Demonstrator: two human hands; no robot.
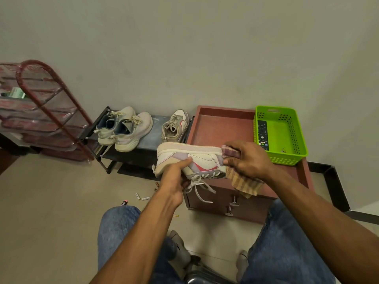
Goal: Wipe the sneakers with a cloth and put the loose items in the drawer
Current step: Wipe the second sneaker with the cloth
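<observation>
Denim-clad knees (119, 232) fill the lower frame, with both forearms extending forward between them. Left hand (174, 179) reaches up from below, palm toward the sneaker (190, 158), thumb laid across its side panel and fingers wrapped under the upper; the grip is closed on the shoe. Shoe orientation: on its side, sole edge uppermost, laces (200, 186) hanging loose below. Right hand (246, 158) comes in from the right, wrist bent downward, fingers curled and clamped on a striped cloth (244, 182), pressing it against the toe end of the sneaker. Excess cloth drapes down over the front edge of the brown drawer unit (225, 128). Both hands are close together, separated only by the shoe's length.

A green basket (287, 132) stands on the unit's right rear corner and holds a black remote (262, 134). The drawer front is closed. Three further sneakers sit on a low rack (147, 136) against the wall, left of the unit. Small batteries (141, 197) lie scattered on the floor near the left forearm.
</observation>
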